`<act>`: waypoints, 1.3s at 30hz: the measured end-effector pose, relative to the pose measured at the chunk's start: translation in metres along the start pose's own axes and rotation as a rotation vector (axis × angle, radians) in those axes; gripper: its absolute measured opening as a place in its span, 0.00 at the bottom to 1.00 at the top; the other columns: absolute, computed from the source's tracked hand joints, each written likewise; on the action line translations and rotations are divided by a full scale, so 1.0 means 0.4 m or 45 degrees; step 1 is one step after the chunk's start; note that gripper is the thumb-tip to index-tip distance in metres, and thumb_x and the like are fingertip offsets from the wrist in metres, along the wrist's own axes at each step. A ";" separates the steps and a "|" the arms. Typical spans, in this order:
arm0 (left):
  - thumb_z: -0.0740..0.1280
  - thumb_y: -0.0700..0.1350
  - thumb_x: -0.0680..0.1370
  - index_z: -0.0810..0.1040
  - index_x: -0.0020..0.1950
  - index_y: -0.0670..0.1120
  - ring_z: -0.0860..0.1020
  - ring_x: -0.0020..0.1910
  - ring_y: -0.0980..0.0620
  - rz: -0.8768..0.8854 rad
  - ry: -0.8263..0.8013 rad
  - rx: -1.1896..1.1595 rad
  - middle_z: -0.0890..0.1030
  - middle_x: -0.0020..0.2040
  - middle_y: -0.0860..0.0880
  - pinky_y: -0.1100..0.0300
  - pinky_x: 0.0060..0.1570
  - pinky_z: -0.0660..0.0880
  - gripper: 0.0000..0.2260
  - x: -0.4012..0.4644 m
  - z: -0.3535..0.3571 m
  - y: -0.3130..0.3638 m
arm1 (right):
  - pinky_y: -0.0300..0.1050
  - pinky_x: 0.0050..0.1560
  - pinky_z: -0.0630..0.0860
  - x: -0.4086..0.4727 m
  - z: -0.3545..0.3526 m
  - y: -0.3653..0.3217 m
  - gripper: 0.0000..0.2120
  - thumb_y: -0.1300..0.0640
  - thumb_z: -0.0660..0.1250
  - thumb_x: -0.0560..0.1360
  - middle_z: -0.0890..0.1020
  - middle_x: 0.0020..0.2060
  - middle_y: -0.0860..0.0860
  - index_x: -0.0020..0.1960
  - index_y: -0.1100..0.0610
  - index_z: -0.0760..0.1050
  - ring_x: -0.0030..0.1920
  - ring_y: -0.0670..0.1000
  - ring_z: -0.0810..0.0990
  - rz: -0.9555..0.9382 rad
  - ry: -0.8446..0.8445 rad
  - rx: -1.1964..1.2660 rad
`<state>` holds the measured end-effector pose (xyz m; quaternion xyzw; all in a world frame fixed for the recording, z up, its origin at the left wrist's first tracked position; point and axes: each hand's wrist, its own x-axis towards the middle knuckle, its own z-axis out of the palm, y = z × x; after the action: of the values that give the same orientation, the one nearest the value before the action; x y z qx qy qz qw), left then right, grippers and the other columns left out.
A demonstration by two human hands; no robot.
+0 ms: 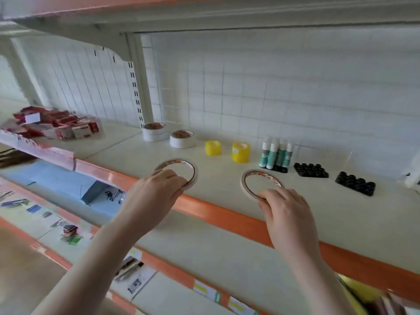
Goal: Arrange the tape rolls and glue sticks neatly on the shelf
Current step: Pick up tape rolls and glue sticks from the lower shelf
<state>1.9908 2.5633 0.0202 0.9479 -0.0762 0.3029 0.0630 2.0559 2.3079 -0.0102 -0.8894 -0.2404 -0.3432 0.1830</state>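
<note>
Orange trim runs along the front lip of the white shelf (227,244), and just behind it lie two thin tape rings, flat on the smooth board. The left hand (156,192) grips the near rim of the left tape ring (181,165), fingers curled over it; the right hand (288,208) pinches the near rim of the right tape ring (254,178) the same way. Both rings look light and stiff but narrow, so a rim pinch probably suits them; they would likely slide easily on this slick surface. Farther back stand two squat yellow tape rolls (241,152), two stacks of wider white rolls (181,138), and upright glue sticks (276,153) in a black holder, smooth plastic cylinders that could tip. Empty black holders (311,170) sit to their right.
</note>
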 end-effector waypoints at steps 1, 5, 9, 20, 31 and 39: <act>0.54 0.54 0.75 0.81 0.44 0.46 0.79 0.37 0.44 -0.005 0.005 -0.012 0.78 0.38 0.50 0.49 0.30 0.77 0.18 -0.003 -0.005 -0.037 | 0.48 0.39 0.70 0.016 0.017 -0.028 0.09 0.64 0.76 0.63 0.79 0.33 0.51 0.40 0.57 0.78 0.37 0.57 0.78 0.002 -0.009 -0.004; 0.55 0.53 0.75 0.81 0.43 0.46 0.79 0.36 0.47 -0.009 0.054 -0.024 0.78 0.37 0.51 0.52 0.28 0.76 0.18 0.000 -0.010 -0.163 | 0.46 0.40 0.65 0.086 0.092 -0.116 0.05 0.62 0.72 0.67 0.79 0.34 0.50 0.40 0.55 0.78 0.37 0.56 0.77 -0.042 0.019 -0.019; 0.57 0.51 0.74 0.81 0.42 0.48 0.79 0.34 0.49 0.009 0.057 0.030 0.78 0.36 0.53 0.56 0.25 0.74 0.14 0.029 0.002 -0.278 | 0.47 0.39 0.71 0.172 0.173 -0.186 0.01 0.60 0.69 0.69 0.79 0.34 0.50 0.40 0.55 0.78 0.37 0.56 0.77 -0.050 0.051 -0.005; 0.61 0.48 0.72 0.81 0.44 0.47 0.78 0.39 0.45 -0.001 0.021 0.032 0.78 0.39 0.51 0.50 0.30 0.76 0.10 0.202 0.035 -0.616 | 0.49 0.41 0.70 0.497 0.416 -0.313 0.00 0.62 0.69 0.72 0.82 0.41 0.54 0.43 0.58 0.79 0.43 0.60 0.77 -0.019 -0.140 0.007; 0.68 0.44 0.76 0.80 0.45 0.50 0.77 0.39 0.45 0.119 0.006 -0.122 0.79 0.40 0.52 0.57 0.27 0.73 0.02 0.318 0.123 -0.796 | 0.44 0.47 0.64 0.651 0.593 -0.343 0.08 0.56 0.62 0.78 0.80 0.50 0.51 0.50 0.56 0.79 0.53 0.55 0.74 0.098 -0.428 -0.139; 0.62 0.47 0.74 0.80 0.44 0.48 0.77 0.36 0.46 0.243 0.033 -0.169 0.78 0.37 0.51 0.59 0.24 0.71 0.08 0.371 0.154 -0.866 | 0.47 0.49 0.69 0.643 0.621 -0.352 0.07 0.59 0.63 0.76 0.80 0.49 0.51 0.50 0.55 0.79 0.52 0.56 0.74 0.178 -0.493 -0.095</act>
<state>2.2082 2.8771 0.0316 0.9260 -0.1850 0.3142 0.0976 2.2748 2.6224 0.0189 -0.9594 -0.1960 -0.1609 0.1234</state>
